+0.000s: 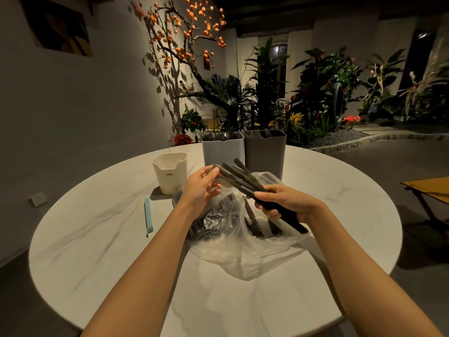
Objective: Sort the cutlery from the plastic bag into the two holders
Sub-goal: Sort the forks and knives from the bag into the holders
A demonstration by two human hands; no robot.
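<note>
From the head view we see our right hand (286, 203) curled round a bundle of dark cutlery (245, 181), its grip closed about the middle of the pieces so their handle ends fan up and away towards the left. Our left hand (202, 188) reaches in with relaxed, slightly bent fingers, the fingertips (215, 170) touching the nearest handle end; its grip holds nothing yet that we can make out. We judge it is there to pick one piece out of the fan, which is why the right hand spreads them rather than bunching them tight.

Both hands hover above the clear plastic bag (243, 246), which lies crumpled on the round marble bench (102, 251) with its mouth open towards us, and more dark cutlery shows through it. Whether the pieces are forks, knives or spoons we cannot tell from here.

Behind the bag stand the two holders side by side and touching: the light grey holder (222, 152) on the left and the dark grey holder (264, 152) on the right, each already with dark pieces poking above the rim. They sit close, so a sorted piece has a short way to go. To the left stands a white cup (170, 173), and nearer us a pale blue stick (148, 218) lies flat.
</note>
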